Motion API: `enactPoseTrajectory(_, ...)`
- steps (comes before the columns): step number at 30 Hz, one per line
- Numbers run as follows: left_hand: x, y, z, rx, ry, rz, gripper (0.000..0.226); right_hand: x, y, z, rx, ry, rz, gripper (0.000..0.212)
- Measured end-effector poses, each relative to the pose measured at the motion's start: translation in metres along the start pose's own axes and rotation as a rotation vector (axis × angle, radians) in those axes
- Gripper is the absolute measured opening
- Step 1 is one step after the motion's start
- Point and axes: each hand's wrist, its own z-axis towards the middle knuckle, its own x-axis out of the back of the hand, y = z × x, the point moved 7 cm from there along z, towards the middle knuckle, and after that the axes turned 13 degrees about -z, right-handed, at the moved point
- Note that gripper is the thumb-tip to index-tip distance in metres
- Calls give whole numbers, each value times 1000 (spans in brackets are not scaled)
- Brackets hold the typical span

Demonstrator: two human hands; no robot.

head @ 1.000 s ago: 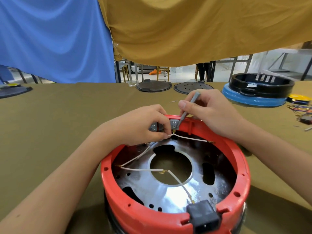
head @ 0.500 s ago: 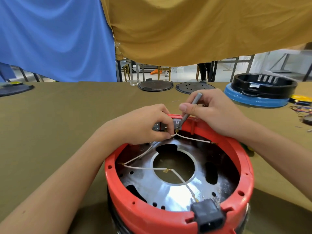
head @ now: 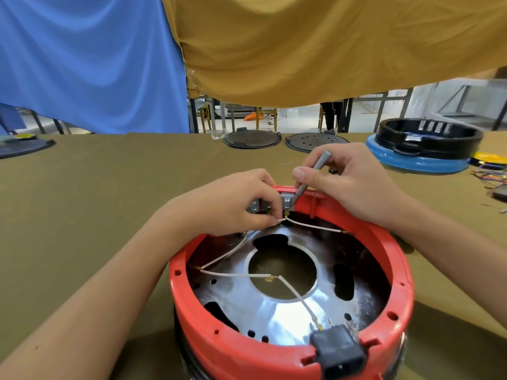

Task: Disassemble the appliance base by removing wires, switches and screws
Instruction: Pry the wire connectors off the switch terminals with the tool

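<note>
A red round appliance base point(head: 384, 253) stands upside down close to me, with a shiny metal plate point(head: 290, 314) inside. White wires point(head: 230, 275) run across the plate to a black power socket point(head: 340, 352) at the near rim. At the far rim sits a grey switch block point(head: 286, 202). My left hand point(head: 230, 204) pinches a white wire end at that switch. My right hand point(head: 348, 185) grips a thin grey screwdriver point(head: 312, 171) whose tip meets the switch block.
The olive table point(head: 96, 215) carries two dark round lids point(head: 252, 139) at the far edge, a black and blue appliance base point(head: 422, 149) at far right, and loose coloured wires point(head: 491, 175) beside it. Another dark lid point(head: 22, 146) lies far left. Blue and mustard cloths hang behind.
Both hands stay at the switch. The view has shifted slightly, so the base sits a little further right in the frame. The screwdriver stays at the switch block.
</note>
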Motion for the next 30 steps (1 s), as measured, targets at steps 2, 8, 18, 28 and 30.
enactPoseTrajectory(2, 0, 0, 0, 0, 2, -5, 5, 0, -4, -1, 38, -25, -54, 15)
enactPoseTrajectory(8, -1, 1, -2, -4, -9, -22, 5, 0, 1, -1, -23, -57, -9, 15)
enactPoseTrajectory(18, -1, 0, -2, 13, -11, -15, 8, -5, 16, -3, -225, -83, 142, 26)
enactPoseTrajectory(28, 0, 1, -2, 0, -1, -25, 6, 0, -10, -3, 40, -98, -76, 9)
enactPoseTrajectory(30, 0, 1, -2, -4, -2, -22, 7, 0, -11, -4, 53, -108, -92, 9)
